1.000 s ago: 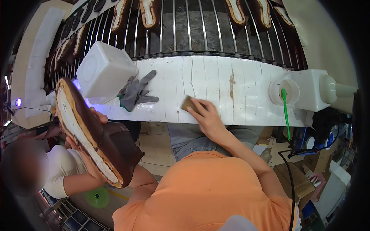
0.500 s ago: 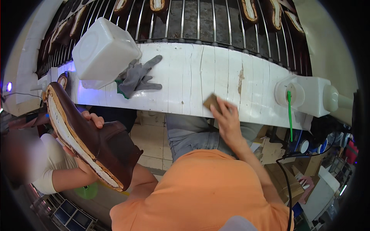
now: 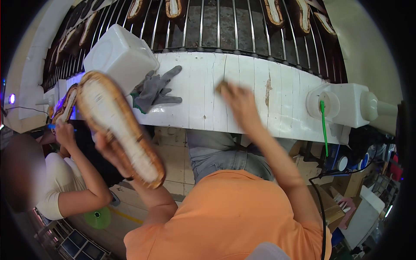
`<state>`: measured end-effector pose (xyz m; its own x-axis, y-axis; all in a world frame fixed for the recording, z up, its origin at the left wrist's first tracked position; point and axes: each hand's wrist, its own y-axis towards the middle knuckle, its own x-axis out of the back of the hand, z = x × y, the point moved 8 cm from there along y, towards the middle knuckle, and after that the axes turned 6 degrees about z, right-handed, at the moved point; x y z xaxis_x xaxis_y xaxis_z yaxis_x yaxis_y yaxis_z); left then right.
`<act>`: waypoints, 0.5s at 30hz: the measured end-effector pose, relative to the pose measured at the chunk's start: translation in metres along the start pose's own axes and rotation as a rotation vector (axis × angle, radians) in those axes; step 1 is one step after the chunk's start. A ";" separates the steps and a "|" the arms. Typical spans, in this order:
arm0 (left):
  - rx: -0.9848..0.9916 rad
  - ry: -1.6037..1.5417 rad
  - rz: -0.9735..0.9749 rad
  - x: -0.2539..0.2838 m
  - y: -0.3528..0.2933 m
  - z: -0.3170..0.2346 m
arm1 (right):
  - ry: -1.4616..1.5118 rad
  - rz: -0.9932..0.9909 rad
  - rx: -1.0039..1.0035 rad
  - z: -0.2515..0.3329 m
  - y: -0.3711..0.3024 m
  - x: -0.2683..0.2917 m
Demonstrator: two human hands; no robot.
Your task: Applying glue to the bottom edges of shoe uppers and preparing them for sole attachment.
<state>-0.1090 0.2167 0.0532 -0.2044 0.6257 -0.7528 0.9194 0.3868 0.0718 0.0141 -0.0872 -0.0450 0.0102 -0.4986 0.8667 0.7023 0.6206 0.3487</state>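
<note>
My left hand (image 3: 112,151) grips an unsoled brown boot (image 3: 123,125) on the left, its pale underside with a tan rim turned towards me. Part of that hand is hidden behind the boot. My right hand (image 3: 243,108), blurred by motion, is over the middle of the white bench (image 3: 203,115). Its fingers are closed on a small brown block (image 3: 220,87), mostly covered by the hand. What the block is made of does not show.
A grey glove (image 3: 154,92) lies beside a white plastic container (image 3: 119,50). On the right rests a white bottle (image 3: 353,106) with a green-handled tool (image 3: 323,125) in its opening. Behind runs a roller conveyor (image 3: 216,26) carrying several boots. A co-worker (image 3: 82,186) holds another boot (image 3: 67,104) at left.
The boot has turned from showing its brown side to showing its underside, and moved right. My right hand has moved away from me and left with the block. The co-worker's hand has shifted.
</note>
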 end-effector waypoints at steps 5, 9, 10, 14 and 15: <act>-0.076 1.228 0.028 -0.041 0.048 0.067 | 0.087 -0.062 -0.154 -0.062 0.071 -0.013; -0.100 1.716 0.044 -0.055 0.062 0.073 | 0.162 0.076 -0.022 0.027 -0.033 0.001; -0.061 1.763 0.064 -0.052 0.070 0.079 | 0.257 0.112 -0.045 0.034 -0.049 0.007; 0.083 1.845 0.122 -0.042 0.098 0.105 | 0.045 0.008 -0.105 -0.027 0.043 0.002; 0.094 1.796 0.143 -0.041 0.102 0.109 | 0.084 -0.079 -0.111 -0.044 0.073 0.005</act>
<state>0.0292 0.1567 0.0200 -0.1475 0.5647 0.8120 0.9615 0.2743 -0.0161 0.0969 -0.0709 -0.0309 0.0077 -0.5949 0.8038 0.7775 0.5090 0.3693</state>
